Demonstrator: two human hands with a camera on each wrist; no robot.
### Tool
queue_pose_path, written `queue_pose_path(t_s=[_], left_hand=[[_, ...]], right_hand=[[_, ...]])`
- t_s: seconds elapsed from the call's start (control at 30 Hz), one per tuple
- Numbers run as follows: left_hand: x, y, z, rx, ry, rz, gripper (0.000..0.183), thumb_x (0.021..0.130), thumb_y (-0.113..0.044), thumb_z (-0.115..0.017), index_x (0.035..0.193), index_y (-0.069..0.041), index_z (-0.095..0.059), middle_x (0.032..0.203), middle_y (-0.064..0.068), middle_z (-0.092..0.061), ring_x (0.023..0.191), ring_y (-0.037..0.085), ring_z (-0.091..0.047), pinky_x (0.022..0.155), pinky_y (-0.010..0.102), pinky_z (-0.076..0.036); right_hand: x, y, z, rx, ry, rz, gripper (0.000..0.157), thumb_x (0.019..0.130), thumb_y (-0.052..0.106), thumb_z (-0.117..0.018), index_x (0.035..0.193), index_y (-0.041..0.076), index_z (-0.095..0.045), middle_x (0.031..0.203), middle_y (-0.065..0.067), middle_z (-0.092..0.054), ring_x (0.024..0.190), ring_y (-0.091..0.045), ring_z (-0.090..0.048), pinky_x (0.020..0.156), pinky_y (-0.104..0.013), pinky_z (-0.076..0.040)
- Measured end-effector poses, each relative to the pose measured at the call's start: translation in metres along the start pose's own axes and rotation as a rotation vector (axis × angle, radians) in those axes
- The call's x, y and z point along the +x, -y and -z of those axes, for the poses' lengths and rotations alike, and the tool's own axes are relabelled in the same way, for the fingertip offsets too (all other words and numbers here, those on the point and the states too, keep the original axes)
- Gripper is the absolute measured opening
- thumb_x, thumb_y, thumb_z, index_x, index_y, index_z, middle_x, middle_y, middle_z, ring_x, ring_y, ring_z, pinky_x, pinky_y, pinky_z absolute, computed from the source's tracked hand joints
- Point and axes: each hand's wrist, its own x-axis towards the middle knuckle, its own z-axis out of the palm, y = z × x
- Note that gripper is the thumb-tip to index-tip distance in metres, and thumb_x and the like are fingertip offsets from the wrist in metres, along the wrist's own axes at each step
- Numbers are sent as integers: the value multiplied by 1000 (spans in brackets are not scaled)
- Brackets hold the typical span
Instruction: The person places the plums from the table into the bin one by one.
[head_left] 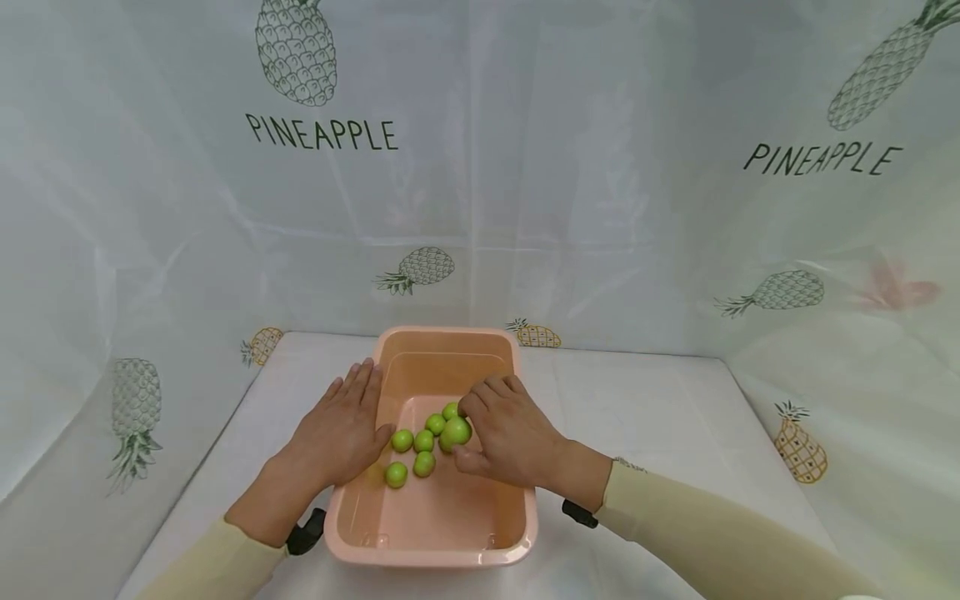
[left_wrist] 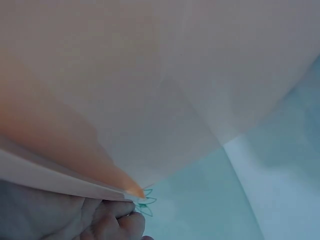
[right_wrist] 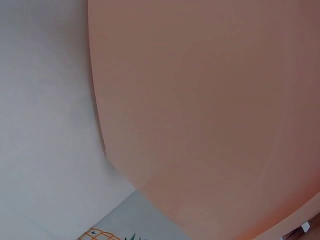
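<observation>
A pink plastic basin [head_left: 442, 557] stands on the table with several small, round, bright green fruits [head_left: 423, 464] on its floor. My left hand [head_left: 337, 427] rests on the basin's left rim, fingers straight and pointing away, thumb over the inner side. In the left wrist view its palm [left_wrist: 60, 215] lies against the rim. Over the basin's right wall reaches my right hand [head_left: 517, 433]; its thumb and forefinger pinch one green fruit [head_left: 455, 432], which looks larger than the others. The right wrist view shows mostly the basin's outer wall [right_wrist: 190, 110].
A white cover [head_left: 630, 408] lies over the table around the basin. Behind and at both sides hangs a pale sheet [head_left: 555, 192] printed with pineapples. Each wrist carries a black strap [head_left: 306, 533] below a light yellow sleeve [head_left: 705, 517].
</observation>
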Motion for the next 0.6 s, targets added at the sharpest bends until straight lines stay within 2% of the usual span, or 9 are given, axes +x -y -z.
queue_pose_path(t_s=[0.6], left_hand=[[7, 4, 2, -38, 15, -12, 83, 104, -37, -60, 160, 14, -26, 169, 34, -25, 158, 50, -25, 127, 63, -26]], right_hand=[[1, -5, -2, 6, 16, -63, 36, 92, 47, -70, 107, 14, -66, 102, 2, -65, 96, -17, -54, 87, -36, -42]])
